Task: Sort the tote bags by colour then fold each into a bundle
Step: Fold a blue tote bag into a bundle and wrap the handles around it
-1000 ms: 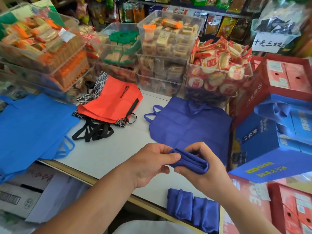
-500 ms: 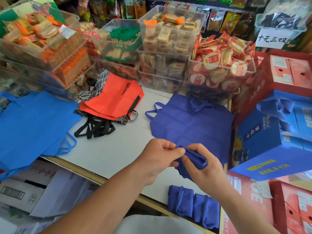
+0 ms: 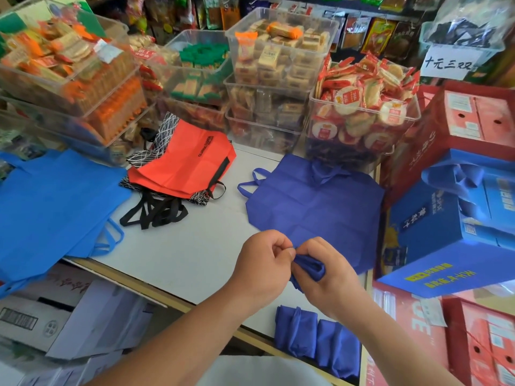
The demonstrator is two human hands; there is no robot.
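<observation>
Navy non-woven fabric, bunched into a half-folded tote bag [image 3: 312, 270], sits between our hands just above the near part of the bench [image 3: 181, 246]. Our left hand [image 3: 262, 263] pinches its left end with thumb and curled fingers, and our right hand [image 3: 331, 274] wraps around the roll from the right. The two hands are close together, both clamped on the bag. Below them, at the bench's near edge, two finished bundles [image 3: 295, 331] of the same navy lie side by side, touching. Just beyond our hands a flat navy tote [image 3: 315, 201] is spread out with its handles pointing away and to the left. Further left an orange-red tote [image 3: 186, 160] lies on top of a black-and-white patterned bag [image 3: 164, 132], with black handles [image 3: 156, 210] trailing toward us. Light blue totes [image 3: 53, 201] drape over the bench's left end. Clear tubs [image 3: 278, 51] of wrapped snacks line the far side. A blue carton [image 3: 446, 235] and red cartons [image 3: 473, 115] are stacked on the right.
</observation>
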